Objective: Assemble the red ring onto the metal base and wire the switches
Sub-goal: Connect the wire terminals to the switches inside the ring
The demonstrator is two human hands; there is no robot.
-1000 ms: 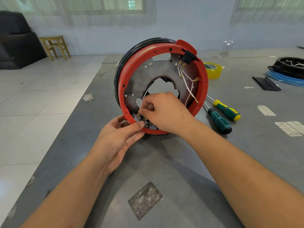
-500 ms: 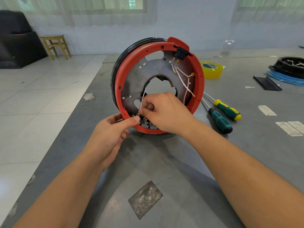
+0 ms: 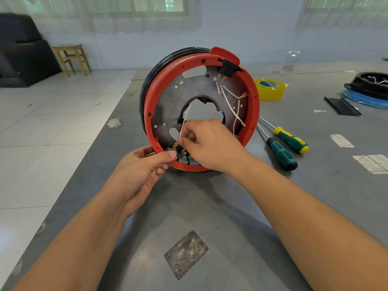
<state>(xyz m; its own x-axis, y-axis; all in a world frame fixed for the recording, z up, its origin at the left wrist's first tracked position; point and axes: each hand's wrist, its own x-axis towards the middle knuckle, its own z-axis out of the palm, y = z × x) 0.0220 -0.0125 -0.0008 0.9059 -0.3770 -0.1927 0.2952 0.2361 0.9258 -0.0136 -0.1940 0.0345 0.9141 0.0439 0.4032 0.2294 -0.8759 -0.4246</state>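
So: one red ring (image 3: 253, 106) on one metal base (image 3: 170, 106), two screwdrivers (image 3: 282, 153). Right hand (image 3: 212, 143) pinches a white wire (image 3: 184, 120); left hand (image 3: 140, 171) grips the ring's lower rim.

Matt red plastic ring (image 3: 255, 106), dull metal base (image 3: 168, 106)

Two forearms enter from the bottom edge, both bare from the frame edge to the wrist; no sleeve or cuff shows on either. Left hand (image 3: 139, 175) bare: no glove, ring or wristband visible. Fingernails short and plain, the thumbnail and one fingernail catching light. Right hand (image 3: 210, 143) likewise bare: no glove, watch or strap at the wrist, no ring on the knuckles that show. No tattoos, bandages or markings readable on either arm. Clothing above the forearms lies outside the view.
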